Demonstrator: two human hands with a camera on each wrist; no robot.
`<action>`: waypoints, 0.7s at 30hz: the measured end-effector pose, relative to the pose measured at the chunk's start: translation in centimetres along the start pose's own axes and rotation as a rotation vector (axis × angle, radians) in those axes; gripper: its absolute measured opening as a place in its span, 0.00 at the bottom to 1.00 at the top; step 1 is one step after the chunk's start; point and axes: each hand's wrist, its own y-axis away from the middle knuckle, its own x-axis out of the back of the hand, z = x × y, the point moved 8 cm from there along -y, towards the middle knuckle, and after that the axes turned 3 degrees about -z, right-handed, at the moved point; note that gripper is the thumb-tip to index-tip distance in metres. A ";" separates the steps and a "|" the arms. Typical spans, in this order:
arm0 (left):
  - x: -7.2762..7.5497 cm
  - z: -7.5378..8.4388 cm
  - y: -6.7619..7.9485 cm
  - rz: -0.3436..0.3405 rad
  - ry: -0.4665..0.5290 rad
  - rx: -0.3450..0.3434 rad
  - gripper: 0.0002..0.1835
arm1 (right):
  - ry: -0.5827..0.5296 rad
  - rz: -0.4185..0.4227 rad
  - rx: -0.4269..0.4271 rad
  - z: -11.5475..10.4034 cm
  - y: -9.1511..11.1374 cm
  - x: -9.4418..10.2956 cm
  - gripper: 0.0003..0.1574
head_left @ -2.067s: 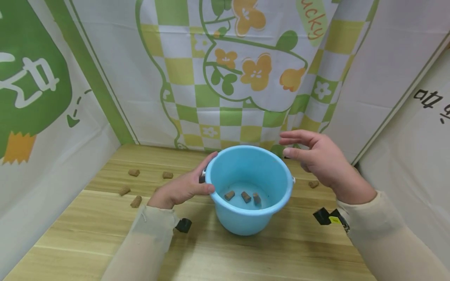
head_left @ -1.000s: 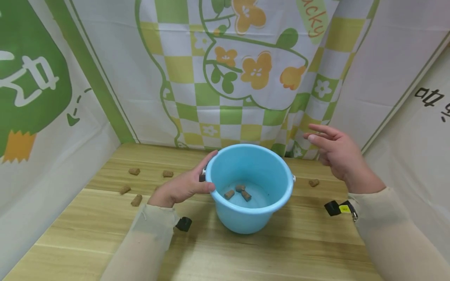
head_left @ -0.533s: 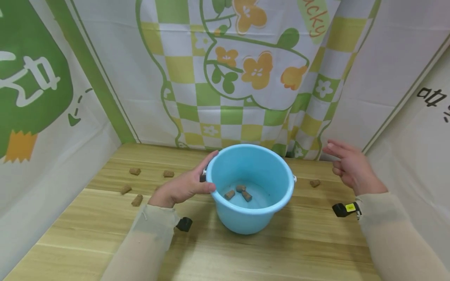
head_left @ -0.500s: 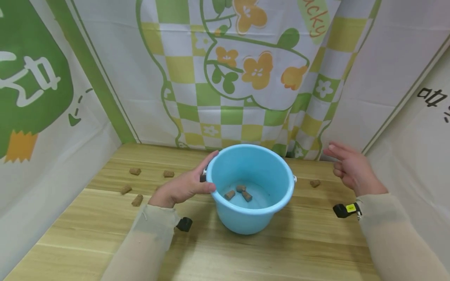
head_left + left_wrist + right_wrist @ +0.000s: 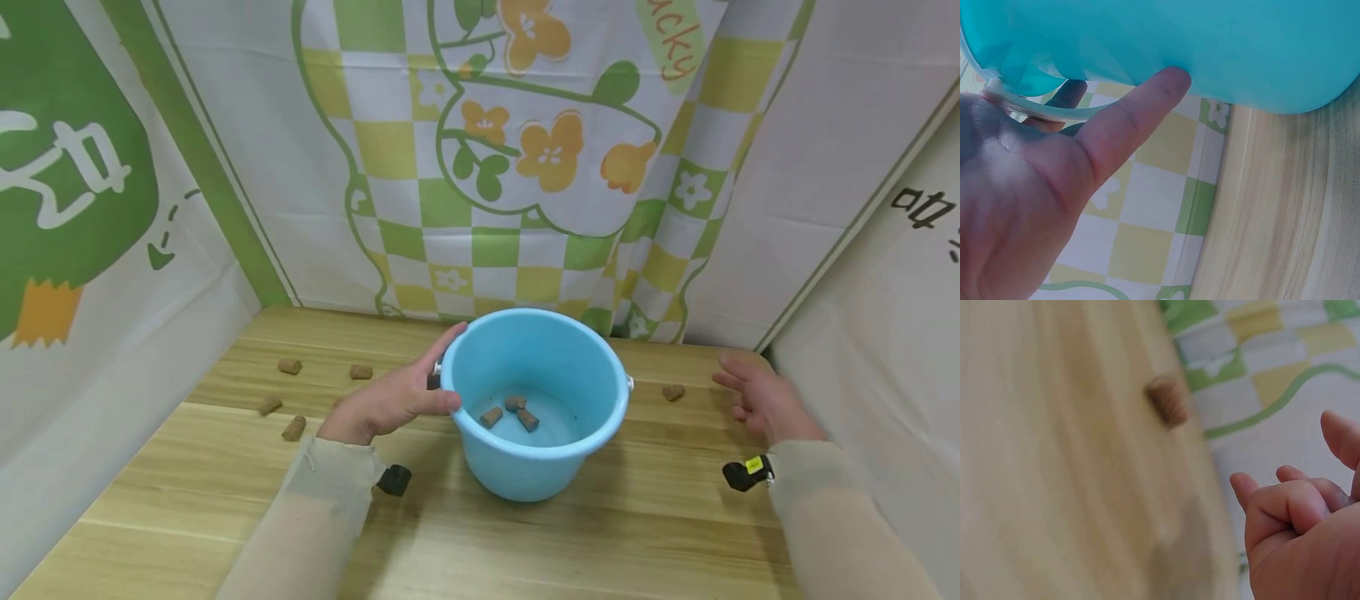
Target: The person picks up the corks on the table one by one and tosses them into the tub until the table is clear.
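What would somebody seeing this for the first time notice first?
Probably the light blue bucket standing mid-picture on the wooden table, with three corks inside and the left hand touching its side. Next, the checked cloth with orange flowers hanging behind it. A lone cork lies right of it, near the right hand.

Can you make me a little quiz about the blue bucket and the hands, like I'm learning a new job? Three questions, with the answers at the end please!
1. Count: how many corks lie inside the blue bucket?

2. True or false: the right hand is touching the bucket.

3. Pick one: what is the left hand touching?
A) The flowery cloth
B) The bucket
C) The right hand

Key:
1. Three.
2. False. It is off to the side, apart from the bucket.
3. B.
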 end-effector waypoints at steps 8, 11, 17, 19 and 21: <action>0.0 -0.1 0.0 0.002 -0.004 0.002 0.61 | -0.113 0.077 -0.149 3.8 -0.3 1.8 0.57; 0.0 -0.1 0.0 0.000 0.002 0.003 0.61 | -0.130 0.068 -0.127 4.0 -0.5 1.6 0.57; 0.0 0.0 0.0 0.001 0.002 0.002 0.61 | 0.043 0.003 -0.040 3.8 -1.3 0.2 0.50; 0.0 -0.1 0.0 0.003 0.004 0.000 0.61 | 0.126 -0.006 -0.019 3.8 -1.4 -0.2 0.48; 0.1 -0.1 0.0 0.005 0.000 0.000 0.61 | 0.191 -0.008 -0.001 3.7 -1.5 -0.6 0.47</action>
